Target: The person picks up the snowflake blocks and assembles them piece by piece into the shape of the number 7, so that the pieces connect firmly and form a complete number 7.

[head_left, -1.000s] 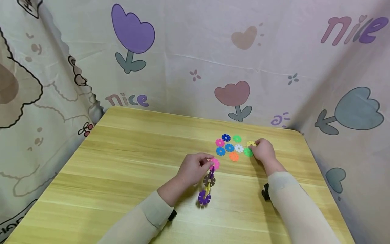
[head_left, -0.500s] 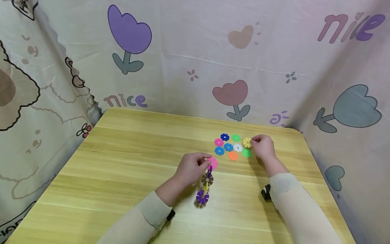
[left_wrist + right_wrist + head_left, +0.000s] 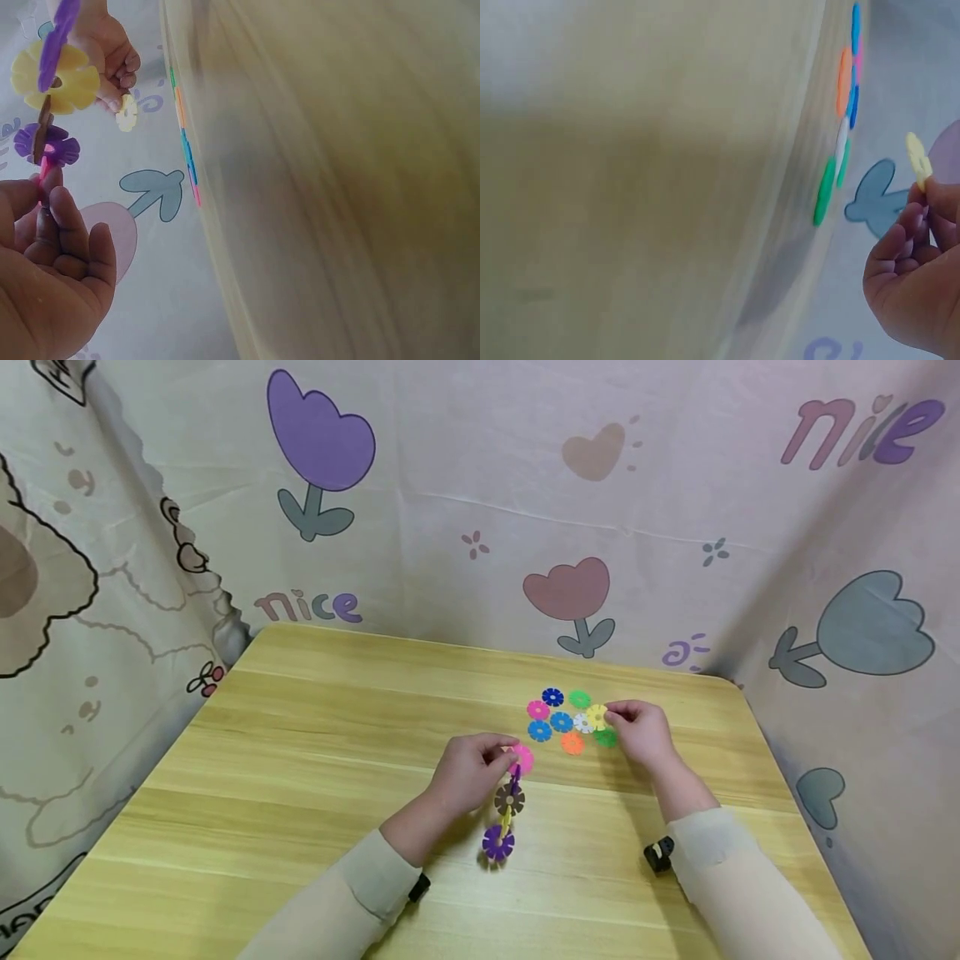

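My left hand [image 3: 467, 772] pinches a pink notched disc [image 3: 522, 759] between thumb and fingers. Linked to that disc is a chain of slotted flower discs: a purple one edge-on, a brown disc [image 3: 509, 800], a yellow one [image 3: 56, 77] and a purple end disc [image 3: 498, 843]. In the right hand [image 3: 642, 732], thumb and finger pinch a loose yellow disc [image 3: 597, 717]. The right wrist view shows this yellow disc [image 3: 919, 160] raised off the table. It hangs over the white disc [image 3: 582, 723] and beside a green disc [image 3: 606, 737], partly covering the white one in the head view.
More loose discs lie flat at the table's back right: dark blue [image 3: 552, 697], light green [image 3: 579, 699], pink [image 3: 537, 710], two blue [image 3: 561, 722] and orange [image 3: 572, 743]. A patterned cloth [image 3: 450, 510] hangs behind the wooden table [image 3: 300, 735].
My right hand has lifted the yellow disc from its spot at the right of the loose discs and brought it slightly left. The left hand has kept its grip on the chain, nearly still.
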